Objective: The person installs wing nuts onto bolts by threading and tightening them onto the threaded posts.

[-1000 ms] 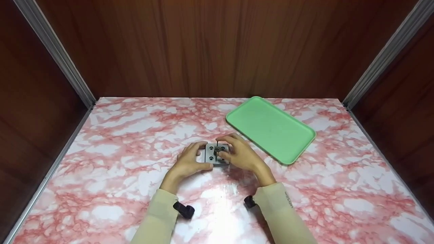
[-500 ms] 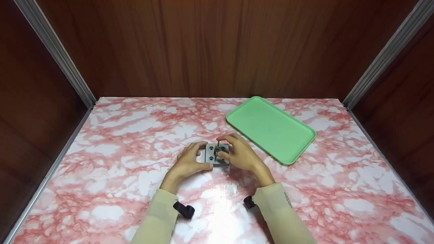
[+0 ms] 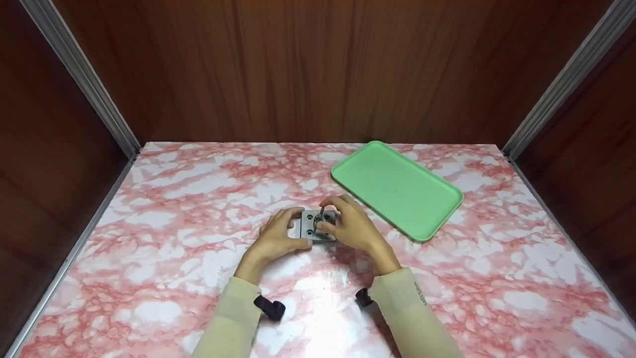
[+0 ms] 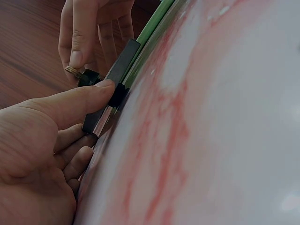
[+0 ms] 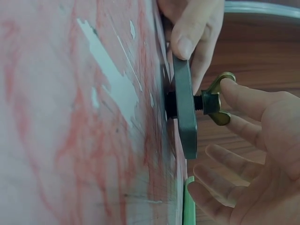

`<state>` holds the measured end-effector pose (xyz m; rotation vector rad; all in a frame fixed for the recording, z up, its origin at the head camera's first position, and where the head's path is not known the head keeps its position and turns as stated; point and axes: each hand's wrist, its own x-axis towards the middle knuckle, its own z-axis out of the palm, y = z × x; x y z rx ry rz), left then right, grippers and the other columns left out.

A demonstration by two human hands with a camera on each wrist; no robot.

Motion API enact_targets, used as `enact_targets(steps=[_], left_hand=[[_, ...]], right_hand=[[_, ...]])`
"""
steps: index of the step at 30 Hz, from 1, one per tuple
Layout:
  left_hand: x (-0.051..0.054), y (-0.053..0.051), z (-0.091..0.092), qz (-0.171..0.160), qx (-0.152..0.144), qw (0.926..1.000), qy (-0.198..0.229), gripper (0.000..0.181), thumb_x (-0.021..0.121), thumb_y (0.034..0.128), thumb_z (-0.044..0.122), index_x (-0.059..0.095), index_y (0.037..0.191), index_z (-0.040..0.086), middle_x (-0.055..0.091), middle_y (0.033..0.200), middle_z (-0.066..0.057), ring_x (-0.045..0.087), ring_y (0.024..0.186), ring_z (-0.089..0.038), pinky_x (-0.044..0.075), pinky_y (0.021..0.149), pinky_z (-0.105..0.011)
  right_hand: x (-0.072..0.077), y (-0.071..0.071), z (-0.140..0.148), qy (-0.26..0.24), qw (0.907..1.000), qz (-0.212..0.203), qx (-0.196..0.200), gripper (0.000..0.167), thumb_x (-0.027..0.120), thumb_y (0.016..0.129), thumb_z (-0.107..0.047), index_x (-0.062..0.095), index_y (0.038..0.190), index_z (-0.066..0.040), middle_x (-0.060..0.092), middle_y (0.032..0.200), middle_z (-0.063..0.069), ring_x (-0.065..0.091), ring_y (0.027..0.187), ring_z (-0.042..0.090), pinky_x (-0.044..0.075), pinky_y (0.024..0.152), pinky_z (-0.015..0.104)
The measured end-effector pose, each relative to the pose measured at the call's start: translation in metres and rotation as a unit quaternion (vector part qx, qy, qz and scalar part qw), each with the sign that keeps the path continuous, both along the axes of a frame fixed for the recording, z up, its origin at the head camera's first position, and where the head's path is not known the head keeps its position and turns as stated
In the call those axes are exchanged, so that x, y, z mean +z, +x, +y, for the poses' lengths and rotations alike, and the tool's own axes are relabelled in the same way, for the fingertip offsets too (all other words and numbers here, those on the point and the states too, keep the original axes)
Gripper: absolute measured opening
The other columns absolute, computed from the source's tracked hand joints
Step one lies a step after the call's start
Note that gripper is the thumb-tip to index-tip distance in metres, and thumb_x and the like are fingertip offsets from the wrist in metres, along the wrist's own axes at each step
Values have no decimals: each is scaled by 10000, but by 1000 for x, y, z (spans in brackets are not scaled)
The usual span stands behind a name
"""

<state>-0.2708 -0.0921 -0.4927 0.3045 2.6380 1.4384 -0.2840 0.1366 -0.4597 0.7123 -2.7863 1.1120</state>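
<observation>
A grey metal plate (image 3: 305, 226) with several dark holes lies just above the table, with a black block under its middle in the right wrist view. From its upper face rises a threaded bolt (image 5: 198, 102) carrying a brass-coloured wing nut (image 5: 212, 103). My left hand (image 3: 276, 239) holds the plate by its edges, thumb on the near side and fingers on the far side. The thumb and index finger of my right hand (image 3: 357, 227) pinch the wing nut's wings; its other fingers are spread apart from the plate.
A green tray (image 3: 397, 191) lies angled on the marbled red-and-white table (image 3: 198, 199), right of and behind the hands. Brown wood-grain panels (image 3: 318, 69) wall the table at the back and sides. A black wrist camera (image 3: 270, 308) sits on the left sleeve.
The wing nut has turned slightly clockwise as seen from above, its far wing swinging right. My right thumb and index finger have shifted with it. My left hand and the plate stay put.
</observation>
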Motion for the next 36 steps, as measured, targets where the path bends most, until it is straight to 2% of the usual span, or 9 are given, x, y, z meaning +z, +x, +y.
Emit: enact_targets(steps=[7,18,26,36], left_hand=[[0,-1,0,48,6,10000,-66,906,936,753,258,515,1553,195,580,1422,-13,507,1247,-234,275,1115,-545],[2,-2,0,4,-5,10000,-13,900,933,764,258,512,1558,199,573,1432,-17,507,1251,-243,273,1118,-548],[1,-1,0,-1,12,10000,-85,925,937,758,283,501,1569,197,577,1431,-24,518,1264,-249,262,1147,-556],[-2,-1,-2,26,-25,10000,-11,904,941,763,296,515,1555,209,575,1432,-21,499,1262,-250,248,1131,-576]], right_hand=[[0,0,-4,-110,9997,129,-188,420,862,907,-256,659,1234,-86,641,1238,184,603,1053,327,485,955,522],[1,1,-10,-43,9987,224,-452,389,866,902,-277,620,1140,-91,622,1107,140,498,864,236,430,788,431],[-1,4,-15,-45,9980,103,-628,423,864,904,-303,591,1139,-81,617,1130,126,514,911,250,449,838,447],[-2,7,-19,47,9948,197,-1001,417,882,883,-329,589,1041,-78,589,1029,97,496,846,225,428,753,407]])
